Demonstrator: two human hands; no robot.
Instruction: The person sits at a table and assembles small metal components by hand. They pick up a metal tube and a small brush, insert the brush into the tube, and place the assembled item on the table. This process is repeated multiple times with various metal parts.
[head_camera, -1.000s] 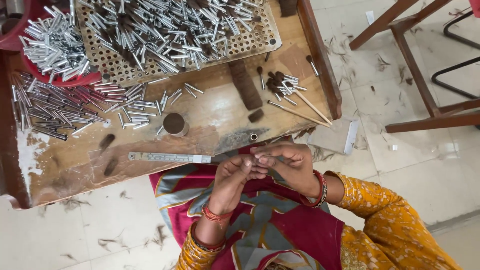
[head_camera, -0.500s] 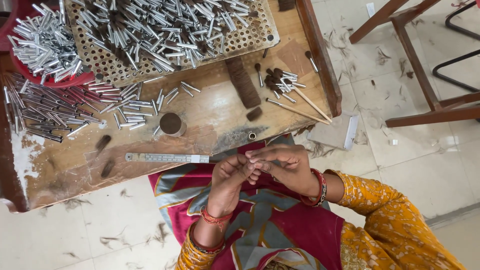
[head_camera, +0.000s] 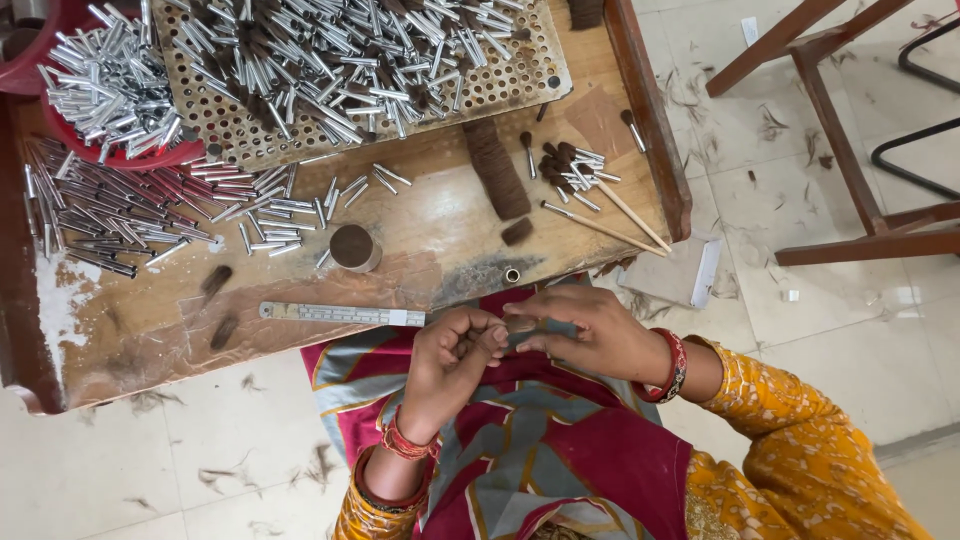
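at centre frame, just below the wooden table (head_camera: 420, 250) edge, our left hand (head_camera: 450, 355) is clenched around a small bristle tuft (head_camera: 519, 326) that our right hand (head_camera: 590, 335) pinches. we judge steady, even fingertip pressure keeps the hairs aligned.

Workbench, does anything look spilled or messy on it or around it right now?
Yes. Metal tubes lie scattered loose across the wooden bench beyond the perforated tray, and tufts of dark hair litter the tiled floor on the right.
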